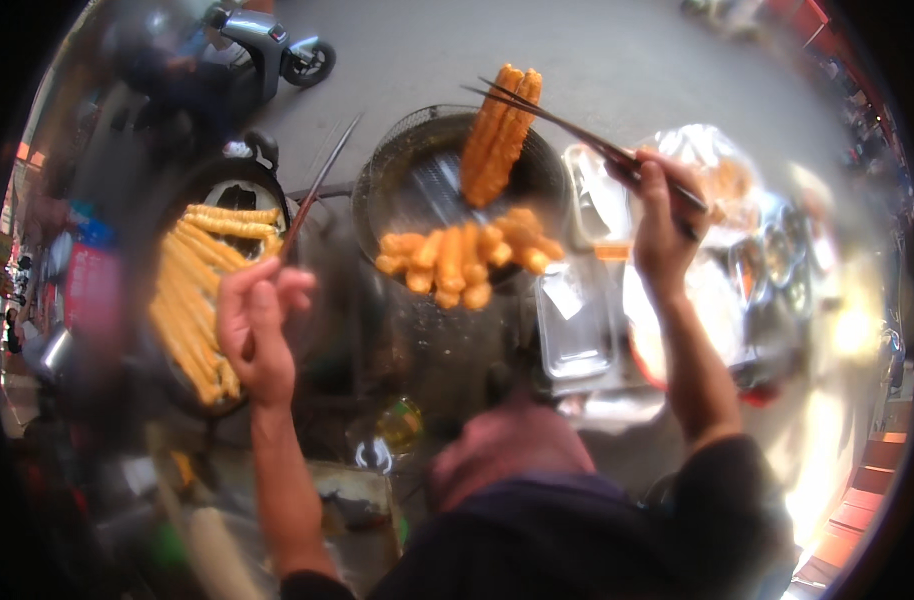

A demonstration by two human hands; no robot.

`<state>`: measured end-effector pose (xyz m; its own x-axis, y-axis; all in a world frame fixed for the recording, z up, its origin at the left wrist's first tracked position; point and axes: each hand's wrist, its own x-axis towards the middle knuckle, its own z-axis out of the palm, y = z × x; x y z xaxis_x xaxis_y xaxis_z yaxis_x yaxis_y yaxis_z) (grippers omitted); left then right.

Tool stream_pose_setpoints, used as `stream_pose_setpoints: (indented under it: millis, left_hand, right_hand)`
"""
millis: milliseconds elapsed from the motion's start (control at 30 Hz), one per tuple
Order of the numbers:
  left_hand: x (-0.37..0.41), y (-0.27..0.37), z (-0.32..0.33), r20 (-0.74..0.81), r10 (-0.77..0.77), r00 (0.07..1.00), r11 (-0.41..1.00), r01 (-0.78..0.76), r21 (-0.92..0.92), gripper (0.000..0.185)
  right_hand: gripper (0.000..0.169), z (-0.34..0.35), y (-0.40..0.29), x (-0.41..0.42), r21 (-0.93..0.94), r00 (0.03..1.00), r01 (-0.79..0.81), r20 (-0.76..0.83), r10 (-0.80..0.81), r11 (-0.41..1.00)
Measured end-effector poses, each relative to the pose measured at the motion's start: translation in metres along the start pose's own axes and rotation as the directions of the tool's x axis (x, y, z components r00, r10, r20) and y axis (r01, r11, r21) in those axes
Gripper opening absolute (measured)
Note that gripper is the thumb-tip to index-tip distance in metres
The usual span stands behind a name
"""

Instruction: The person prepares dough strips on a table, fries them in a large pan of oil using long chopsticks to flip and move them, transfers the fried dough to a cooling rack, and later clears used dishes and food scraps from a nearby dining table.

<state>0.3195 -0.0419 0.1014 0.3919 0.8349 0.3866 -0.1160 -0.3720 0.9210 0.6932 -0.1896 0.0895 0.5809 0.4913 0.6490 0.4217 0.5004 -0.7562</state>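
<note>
My right hand (663, 217) grips long dark chopsticks (577, 131), whose tips hold a browned fried dough stick (500, 135) tilted above a round wire-mesh basket (427, 118) at a dark pan. More fried dough sticks (449, 262) lie side by side along the near side of that pan. At the left, my left hand (260, 322) holds a long thin reddish-brown chopstick (318, 187) that points up and away; whether it is one or a pair is unclear. Beneath and beside this hand, paler fried dough sticks (190, 307) fill a dark oval pan (265, 171).
A metal tray (577, 345) with a paper slip and a white-lined container (601, 199) stand right of the basket. Farther right are a foil-covered item (697, 142) and a bright round surface (708, 300). A parked scooter (269, 45) stands beyond, upper left. A bottle with yellow contents (400, 424) is near my body.
</note>
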Motion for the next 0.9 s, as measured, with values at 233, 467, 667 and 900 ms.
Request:
stream_pose_setpoints:
  millis: [233, 467, 667, 900]
  left_hand:
    - [0.085, -0.094, 0.056, 0.315, -0.344, 0.885, 0.939, 0.32, 0.126, 0.022]
    - [0.171, -0.107, 0.102, 0.303, -0.307, 0.902, 0.951, 0.282, 0.123, 0.024]
    - [0.248, -0.19, 0.175, 0.37, -0.317, 0.873, 0.941, 0.337, 0.011, 0.026]
    - [0.269, -0.208, 0.186, 0.372, -0.485, 0.791, 0.853, 0.523, -0.001, 0.027]
  right_hand:
    - [0.016, -0.085, 0.133, -0.027, -0.143, 0.911, -0.387, 0.096, 0.402, 0.911]
    - [0.017, -0.126, 0.162, 0.011, -0.068, 0.986, -0.167, 0.006, 0.168, 0.984]
    - [0.024, -0.123, 0.264, 0.05, 0.038, 0.916, -0.4, -0.001, 0.401, 0.916]
    - [0.022, -0.101, 0.268, 0.062, 0.109, 0.922, -0.387, 0.01, 0.388, 0.916]
